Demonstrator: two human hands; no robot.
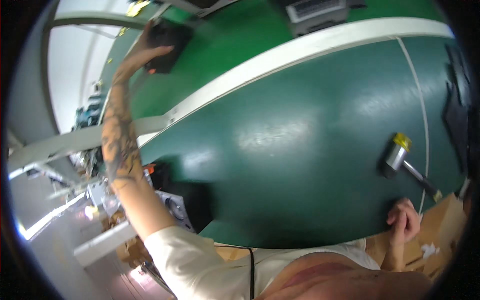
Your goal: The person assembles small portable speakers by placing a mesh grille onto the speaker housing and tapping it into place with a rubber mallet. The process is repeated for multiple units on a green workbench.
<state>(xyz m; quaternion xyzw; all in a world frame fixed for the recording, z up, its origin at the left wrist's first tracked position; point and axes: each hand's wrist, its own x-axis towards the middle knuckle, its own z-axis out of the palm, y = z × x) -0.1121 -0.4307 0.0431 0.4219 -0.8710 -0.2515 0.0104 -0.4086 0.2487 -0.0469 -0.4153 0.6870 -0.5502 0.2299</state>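
My tattooed left arm reaches far out to the upper left. At its end my left hand (142, 50) grips a dark box-shaped object (172, 42) with a small orange spot, thumb across it and fingers at its far side; motion blurs it. By the front edge of the green-topped table (280, 185), my right hand (406, 220) has its fingers curled in, with nothing visible in them. The thing nearest it is a mallet (396, 159) with a yellow face and metal head, lying with its handle toward the lower right.
Beside my left forearm, a black box-like unit (197, 202) with a silver panel stands on the table. A white rail (280, 52) runs along the table's far side, with green surface beyond. Dark flat pieces (456, 110) lie at the right; cardboard (440, 225) is below them.
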